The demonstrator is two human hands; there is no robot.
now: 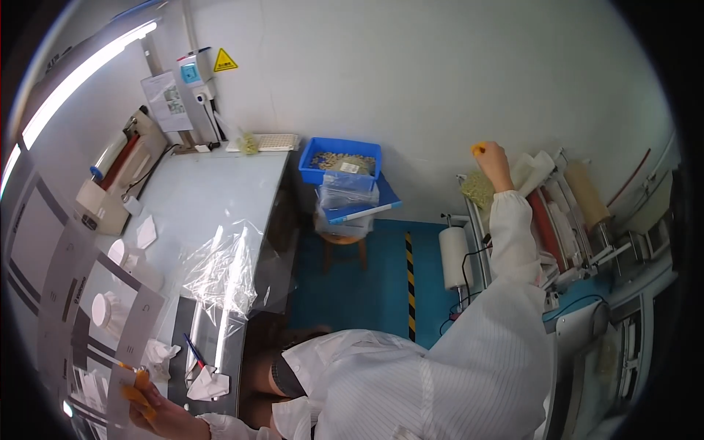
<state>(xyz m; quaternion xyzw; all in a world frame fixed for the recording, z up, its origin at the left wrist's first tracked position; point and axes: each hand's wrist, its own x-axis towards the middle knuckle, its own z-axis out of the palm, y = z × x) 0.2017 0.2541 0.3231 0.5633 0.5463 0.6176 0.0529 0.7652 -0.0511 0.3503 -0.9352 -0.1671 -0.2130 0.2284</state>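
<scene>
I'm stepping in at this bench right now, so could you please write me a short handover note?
Left hand: low at the table's near edge, yellow finger cots on, gripping a clear printed film sheet.
Right hand: stretched out to the roller machine, pinching a small yellow piece above a greenish pile.
Done: cannot tell.
Left: the film sheet is in hand, not yet set down.

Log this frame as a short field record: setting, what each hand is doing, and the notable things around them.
setting: workroom with a grey table, white wall and blue floor
left hand: left hand low at the table's near edge, fingers in orange tips on a printed clear sheet
right hand: right hand raised, pinching a small yellow piece above a roller machine
on table: crumpled clear plastic film, a laminator
beyond table: blue bin of small parts on a stool
clothing: white striped sleeves
</scene>
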